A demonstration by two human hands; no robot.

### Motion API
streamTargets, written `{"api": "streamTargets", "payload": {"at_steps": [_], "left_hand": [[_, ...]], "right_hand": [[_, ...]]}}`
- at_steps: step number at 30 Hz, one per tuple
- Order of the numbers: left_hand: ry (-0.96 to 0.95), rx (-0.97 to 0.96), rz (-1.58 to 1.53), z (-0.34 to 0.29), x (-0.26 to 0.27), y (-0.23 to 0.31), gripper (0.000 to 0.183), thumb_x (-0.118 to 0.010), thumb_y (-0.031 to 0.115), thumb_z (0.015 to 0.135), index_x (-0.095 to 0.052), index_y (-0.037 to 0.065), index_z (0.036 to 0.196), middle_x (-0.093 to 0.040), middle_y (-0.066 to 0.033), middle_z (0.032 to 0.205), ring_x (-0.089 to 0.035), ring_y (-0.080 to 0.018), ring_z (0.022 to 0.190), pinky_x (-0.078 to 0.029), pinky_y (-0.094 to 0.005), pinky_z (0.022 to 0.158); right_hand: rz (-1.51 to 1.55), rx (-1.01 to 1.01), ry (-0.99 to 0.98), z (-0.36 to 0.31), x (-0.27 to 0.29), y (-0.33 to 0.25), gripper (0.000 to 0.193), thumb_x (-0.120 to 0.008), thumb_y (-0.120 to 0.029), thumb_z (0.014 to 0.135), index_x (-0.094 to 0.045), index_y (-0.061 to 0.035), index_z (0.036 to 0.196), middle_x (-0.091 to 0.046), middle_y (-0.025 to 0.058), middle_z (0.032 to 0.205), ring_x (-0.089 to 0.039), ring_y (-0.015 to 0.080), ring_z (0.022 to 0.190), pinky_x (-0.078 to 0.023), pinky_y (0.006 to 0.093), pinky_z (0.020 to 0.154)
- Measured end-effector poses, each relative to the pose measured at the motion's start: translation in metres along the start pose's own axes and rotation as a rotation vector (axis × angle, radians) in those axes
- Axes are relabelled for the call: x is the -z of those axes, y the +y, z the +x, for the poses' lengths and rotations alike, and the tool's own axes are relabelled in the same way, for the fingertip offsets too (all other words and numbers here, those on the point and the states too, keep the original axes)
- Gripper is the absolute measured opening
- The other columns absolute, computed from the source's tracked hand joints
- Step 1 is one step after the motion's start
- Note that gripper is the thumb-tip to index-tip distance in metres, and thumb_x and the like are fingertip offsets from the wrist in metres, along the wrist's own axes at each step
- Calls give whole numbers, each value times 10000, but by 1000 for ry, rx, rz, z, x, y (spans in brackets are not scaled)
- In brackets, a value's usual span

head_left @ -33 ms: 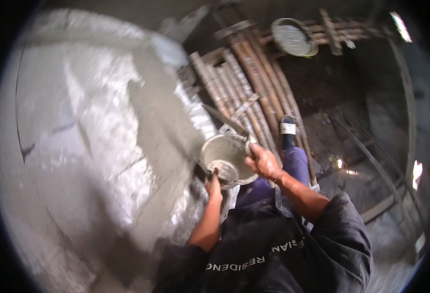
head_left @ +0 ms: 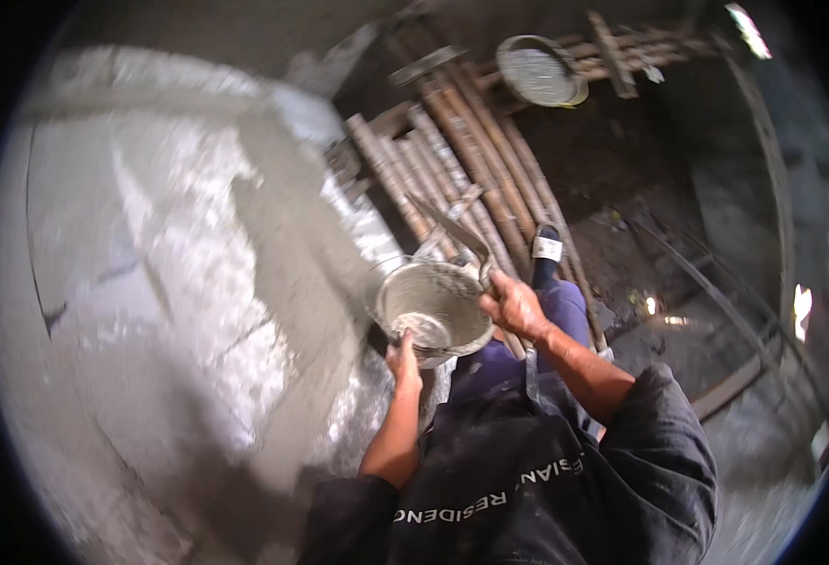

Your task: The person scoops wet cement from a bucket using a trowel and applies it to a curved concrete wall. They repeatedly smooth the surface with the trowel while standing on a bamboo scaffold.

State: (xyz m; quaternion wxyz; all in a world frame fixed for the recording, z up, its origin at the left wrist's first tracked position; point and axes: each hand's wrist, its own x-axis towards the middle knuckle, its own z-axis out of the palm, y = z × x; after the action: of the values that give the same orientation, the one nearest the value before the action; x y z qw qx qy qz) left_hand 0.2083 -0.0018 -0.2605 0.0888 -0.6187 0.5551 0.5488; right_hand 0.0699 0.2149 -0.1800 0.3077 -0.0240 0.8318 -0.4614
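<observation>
A grey, mortar-smeared bucket [head_left: 447, 282] is tilted in front of me, its inside facing up with a pale wet residue at the bottom. My left hand [head_left: 404, 360] grips its near-left rim, the thumb over the edge. In my right hand [head_left: 516, 306], fingers wrapped round its handle, is a trowel [head_left: 450, 228]. Its narrow-looking blade points up and left past the bucket's far rim, and its bent neck shows just above my fist. The handle is mostly hidden by my fingers.
Along my left runs a wall [head_left: 292, 226] with wet grey plaster and rough pale patches. Bamboo poles [head_left: 490, 151] lie side by side under my shoe [head_left: 547, 247]. Another round container [head_left: 539, 73] stands at the far end. Poles and a frame edge [head_left: 758, 141] border the dark, lower area at right.
The trowel has turned in my right hand, so its bent neck now shows clearly. My left hand stays on the bucket's rim. The whole view has shifted slightly.
</observation>
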Motion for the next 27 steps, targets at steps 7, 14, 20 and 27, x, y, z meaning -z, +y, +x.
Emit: {"api": "streamTargets", "payload": {"at_steps": [7,14,20,27], "left_hand": [[-327,-57,218,-69,-87,61,374,-588,288,790,-448,9,996,-540,-135,836,-578,-219,596,-492,-286,455],[-695,-81,266,-167,-209,91,553,-595,315,790,-377,-22,1170,-493,-195,1038,-573,-300,882,-512,-374,672],[-1353,-647,910,-266,-278,137,662,-576,297,832,-279,5,1346,-414,-150,1310,-407,-233,1205,-323,-310,988],[-490,-465,335,-170,-195,147,612,-528,468,826,-439,-20,1184,-557,-201,1099,-570,-284,948,-446,-396,833]], "right_hand": [[10,-663,477,-102,125,122,343,-543,-267,770,-504,1,980,-578,273,905,-550,425,886,-421,463,749],[57,-807,686,-262,128,195,392,-541,-289,755,-517,18,998,-585,268,926,-555,417,898,-438,451,779],[100,-1003,664,-308,117,260,421,-543,-310,747,-534,29,997,-585,273,946,-553,410,934,-439,448,801],[195,-854,759,-293,134,290,424,-546,-295,677,-570,53,919,-602,270,850,-593,382,845,-461,407,744]]}}
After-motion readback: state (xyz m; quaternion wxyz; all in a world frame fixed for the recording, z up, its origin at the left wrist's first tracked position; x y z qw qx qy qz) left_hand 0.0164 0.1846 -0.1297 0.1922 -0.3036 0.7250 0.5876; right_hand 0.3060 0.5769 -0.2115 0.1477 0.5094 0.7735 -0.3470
